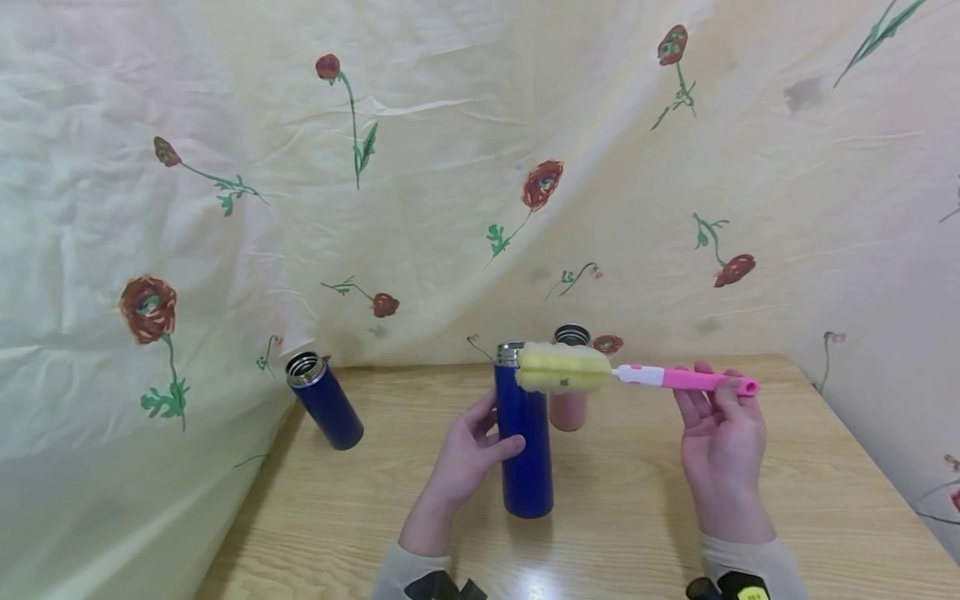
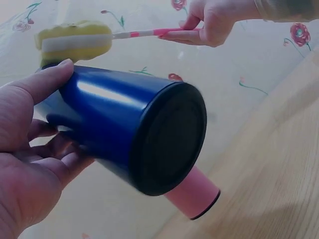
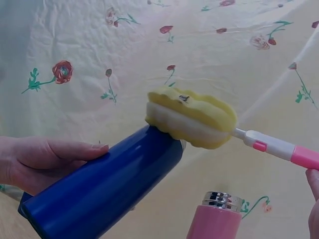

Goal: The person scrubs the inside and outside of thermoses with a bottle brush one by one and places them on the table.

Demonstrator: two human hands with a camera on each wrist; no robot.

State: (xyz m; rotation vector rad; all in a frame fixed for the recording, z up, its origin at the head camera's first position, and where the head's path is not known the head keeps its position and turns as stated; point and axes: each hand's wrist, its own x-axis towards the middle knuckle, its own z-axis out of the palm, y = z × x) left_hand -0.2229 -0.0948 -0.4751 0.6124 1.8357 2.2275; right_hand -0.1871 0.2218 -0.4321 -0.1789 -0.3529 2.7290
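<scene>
My left hand (image 1: 468,458) grips a tall blue bottle (image 1: 527,467) around its side, lifted off the table with its dark base (image 2: 172,139) showing in the left wrist view. The bottle has a silver neck and no lid on it. My right hand (image 1: 723,442) holds a bottle brush by its pink handle (image 1: 701,381), fingers around the end. The brush lies nearly level, and its yellow and white sponge head (image 3: 192,119) overlaps the bottle's mouth from the side in the head and right wrist views.
A pink bottle (image 1: 567,410) with a silver neck stands behind the blue one. Another blue bottle (image 1: 330,408), its mouth uncovered, stands at the table's left side. A flower-patterned cloth (image 1: 450,167) hangs behind the wooden table (image 1: 637,500).
</scene>
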